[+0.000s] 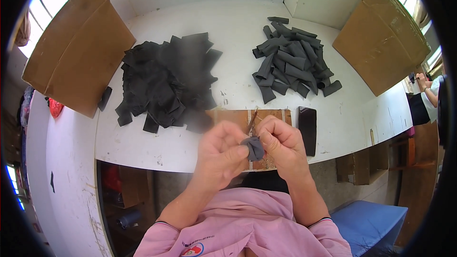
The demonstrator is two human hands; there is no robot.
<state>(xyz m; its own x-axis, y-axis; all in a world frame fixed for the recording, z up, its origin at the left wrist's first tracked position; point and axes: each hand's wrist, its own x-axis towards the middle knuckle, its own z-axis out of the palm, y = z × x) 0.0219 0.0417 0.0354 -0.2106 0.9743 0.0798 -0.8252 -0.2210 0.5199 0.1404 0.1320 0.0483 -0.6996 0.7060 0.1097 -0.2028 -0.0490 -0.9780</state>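
Note:
My left hand [220,154] and my right hand [281,145] meet above the near edge of the white table [238,33], both pinching one small dark grey fabric piece [254,148] that looks rolled or folded. My right hand also grips a thin brown stick [252,122] that points up and away from the fabric. Under the hands lies a brown cardboard pad [233,117] taped to the table. Farther back sit a pile of flat black fabric pieces [166,78] on the left and a heap of rolled grey fabric pieces [293,62] on the right.
A black phone [307,128] lies right of the cardboard pad. Large cardboard sheets lean at the back left [76,47] and back right [383,38]. A blue seat [369,223] is at lower right. Another person [428,93] sits at the far right edge.

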